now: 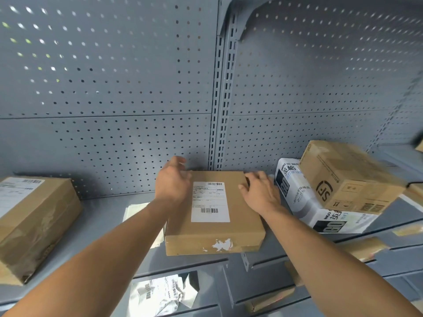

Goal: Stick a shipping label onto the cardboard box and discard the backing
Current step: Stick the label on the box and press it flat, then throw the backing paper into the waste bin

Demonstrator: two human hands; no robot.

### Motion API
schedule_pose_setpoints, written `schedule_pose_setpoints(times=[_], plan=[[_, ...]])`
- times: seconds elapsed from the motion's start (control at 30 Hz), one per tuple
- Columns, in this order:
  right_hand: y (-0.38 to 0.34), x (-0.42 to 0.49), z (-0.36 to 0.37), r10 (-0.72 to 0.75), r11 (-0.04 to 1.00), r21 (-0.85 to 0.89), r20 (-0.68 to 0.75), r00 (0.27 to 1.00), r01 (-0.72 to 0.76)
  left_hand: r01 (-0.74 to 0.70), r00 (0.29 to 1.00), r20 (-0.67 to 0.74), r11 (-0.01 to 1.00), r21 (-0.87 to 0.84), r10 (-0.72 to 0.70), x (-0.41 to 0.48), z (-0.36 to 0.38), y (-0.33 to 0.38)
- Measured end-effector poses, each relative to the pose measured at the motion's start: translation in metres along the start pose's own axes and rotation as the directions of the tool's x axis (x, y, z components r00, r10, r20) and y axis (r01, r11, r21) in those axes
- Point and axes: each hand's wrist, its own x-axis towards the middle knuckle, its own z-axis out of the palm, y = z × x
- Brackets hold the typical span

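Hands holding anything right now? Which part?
Nothing is clearly gripped. Both hands, left and right, are open at the far corners of the labelled cardboard box on the shelf; the right rests on its top.

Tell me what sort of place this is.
Probably a parcel packing or storage area: grey metal shelving with a pegboard back panel, several taped cardboard parcels such as the labelled cardboard box, and crumpled label papers below.
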Motion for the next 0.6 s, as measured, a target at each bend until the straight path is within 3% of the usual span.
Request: schedule_pose_setpoints(times=[0.17,0.3,0.43,0.6], plan=[[0.035,0.010,0.006,0.106,0.994,0.007,0.032,0.994,-0.106,0.063,0.998,-0.004,0.998,-0.029,-0.063,-0.007,-0.007,0.000],[0.056,0.009,0.023,0.179,0.984,-0.047,0.136,0.974,-0.174,0.111,0.994,0.002,0.994,0.016,-0.111,-0.013,-0.018,-0.014],[0.061,0.008,0.032,0.157,0.987,-0.068,0.256,0.954,-0.144,0.181,0.983,0.010,0.983,0.011,-0.181,-0.019,-0.026,-0.022],[0.056,0.012,0.038,0.131,0.991,-0.041,0.281,0.951,-0.125,0.235,0.972,0.007,0.972,-0.021,-0.235,-0.030,-0.033,-0.027]])
